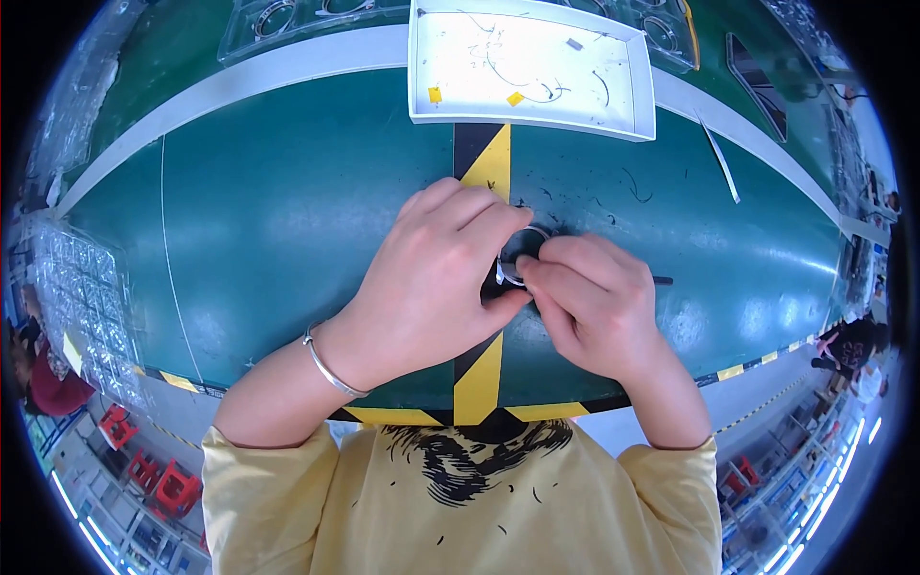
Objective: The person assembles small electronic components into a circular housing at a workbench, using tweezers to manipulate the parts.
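Observation:
Both my hands meet over the middle of the table, around a small round ring (539, 230) with a pale rim and dark inside. My left hand (426, 273) is closed on its left side, fingertips on the far edge and thumb on the near edge. My right hand (602, 302) is closed in a pinch at the ring's right side. A silvery bit shows by those fingertips; what they pinch is mostly hidden. Beyond the right hand a thin dark rod end (663, 281) sticks out; whether it is held or lies on the table I cannot tell.
Ahead stands a shallow white box (537, 123) with dark scraps and yellow pieces. Tweezers (721, 165) and a dark flat device (757, 88) lie right. Black shavings (636, 187) dot the green table (287, 192). Clear plastic trays (91, 297) stand left; another tray (235, 43) sits behind.

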The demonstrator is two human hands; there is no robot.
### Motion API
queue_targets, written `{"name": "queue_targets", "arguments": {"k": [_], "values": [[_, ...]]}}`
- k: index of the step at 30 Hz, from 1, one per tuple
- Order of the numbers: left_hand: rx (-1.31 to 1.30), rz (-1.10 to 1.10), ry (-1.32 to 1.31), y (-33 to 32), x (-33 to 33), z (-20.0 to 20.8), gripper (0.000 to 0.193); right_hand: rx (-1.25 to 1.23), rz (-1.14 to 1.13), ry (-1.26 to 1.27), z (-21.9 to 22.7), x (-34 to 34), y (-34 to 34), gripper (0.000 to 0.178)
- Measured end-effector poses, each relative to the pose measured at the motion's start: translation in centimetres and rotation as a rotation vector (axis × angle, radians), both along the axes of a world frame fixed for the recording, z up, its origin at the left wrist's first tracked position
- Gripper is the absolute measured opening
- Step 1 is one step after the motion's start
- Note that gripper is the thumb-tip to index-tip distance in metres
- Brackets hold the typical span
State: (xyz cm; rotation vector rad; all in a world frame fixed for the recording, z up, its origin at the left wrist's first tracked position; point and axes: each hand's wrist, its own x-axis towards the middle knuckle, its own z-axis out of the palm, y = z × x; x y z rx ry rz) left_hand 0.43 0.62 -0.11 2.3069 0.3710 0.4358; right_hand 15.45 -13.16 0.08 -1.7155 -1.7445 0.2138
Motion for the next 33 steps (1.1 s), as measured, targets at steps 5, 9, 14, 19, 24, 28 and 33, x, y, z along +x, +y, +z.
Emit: {"name": "queue_targets", "arguments": {"k": [5,9,14,19,24,28,33], "values": [[-0.010,0.006,0.000,-0.24,0.10,-0.01,0.052,-0.013,-0.014,-0.028,0.26,-0.13,0.17,0.018],[-0.013,0.009,0.014,-0.33,0.10,-0.09,0.051,-0.019,-0.046,-0.004,-0.05,-0.35,-0.31,0.018],[-0.015,0.025,0.015,-0.32,0.21,-0.05,0.052,-0.028,-0.035,0.002,0.26,-0.34,0.20,0.018],[-0.015,0.030,0.019,-0.40,0.20,-0.05,0.052,-0.043,-0.007,-0.001,-0.05,-0.16,-0.37,0.019],[-0.013,0.023,0.025,-0.24,0.21,-0.05,0.051,-0.045,-0.043,-0.003,0.22,-0.33,0.02,0.019],[-0.024,0.029,0.023,-0.34,0.30,-0.06,0.051,-0.038,-0.026,0.036,-0.23,-0.32,-0.27,0.019],[-0.019,0.025,0.017,-0.21,0.29,-0.17,0.050,0.006,-0.024,0.038,-0.50,-0.11,-0.24,0.020]]}}
